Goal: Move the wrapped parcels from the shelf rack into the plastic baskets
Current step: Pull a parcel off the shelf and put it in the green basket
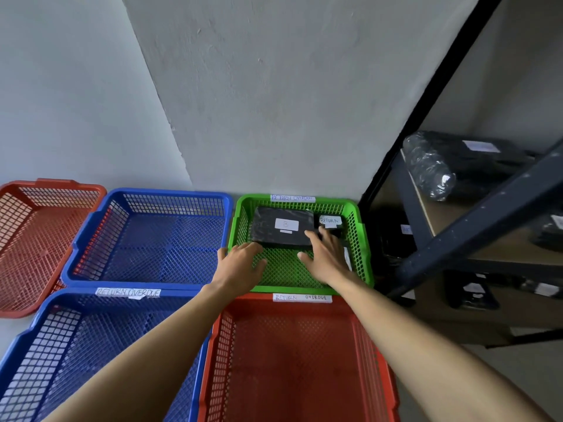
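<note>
- Red basket [45, 233], then blue basket [152, 239], left of the green basket [362, 239].
- Left hand [240, 266] over green basket's left rim, fingers spread loose, gripping nothing.
- Black wrapped parcel [283, 226] flat at green basket's back, white label up.
- Right hand [326, 257] inside green basket, fingers straight, tips at parcel's near right corner, no grip.
- Small "RETURN" parcel [330, 222] in its back right corner.
- Shelf rack [475, 226] right of green basket, bubble-wrapped bundle [432, 166] on it.

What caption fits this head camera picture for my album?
Left hand and right hand reach into the green basket by a black parcel.
</note>
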Tool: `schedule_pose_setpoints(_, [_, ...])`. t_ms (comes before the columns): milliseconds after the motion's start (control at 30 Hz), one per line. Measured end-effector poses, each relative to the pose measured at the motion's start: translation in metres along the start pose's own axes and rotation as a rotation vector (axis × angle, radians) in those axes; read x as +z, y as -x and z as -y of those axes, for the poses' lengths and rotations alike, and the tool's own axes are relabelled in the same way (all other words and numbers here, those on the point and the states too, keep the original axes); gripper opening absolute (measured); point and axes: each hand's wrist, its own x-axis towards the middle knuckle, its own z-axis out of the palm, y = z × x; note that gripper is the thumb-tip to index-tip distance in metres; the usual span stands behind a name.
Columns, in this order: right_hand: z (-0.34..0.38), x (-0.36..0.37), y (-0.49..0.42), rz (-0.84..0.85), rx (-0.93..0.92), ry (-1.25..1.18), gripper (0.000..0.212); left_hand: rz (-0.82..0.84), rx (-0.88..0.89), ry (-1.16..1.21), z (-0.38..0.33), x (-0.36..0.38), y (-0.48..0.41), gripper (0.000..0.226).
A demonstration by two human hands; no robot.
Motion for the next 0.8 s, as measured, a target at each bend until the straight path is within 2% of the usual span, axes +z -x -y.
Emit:
schedule_pose_setpoints(333, [-0.035,-0.069,0.085,0.082,-0.366,0.045,0.064,-0.155,-0.014,-0.02,-0.096,-0.021,0.083,0.044])
schedule_pose_setpoints(533, [-0.056,-0.123,0.144,0.137,-0.51,0.122,0.061,-0.288,0.006,-0.072,-0.152,-0.041,0.143,0.044])
schedule_pose_setpoints(667, [-0.065,-0.171,0.182,0.048,-0.594,0.187,0.063,-0.381,0.074,-0.122,-0.184,-0.067,0.166,0.042])
schedule_pose_setpoints(800, [-0.085,-0.224,0.225,-0.227,-0.629,0.352,0.067,-0.505,0.162,-0.266,-0.215,-0.099,0.185,0.049])
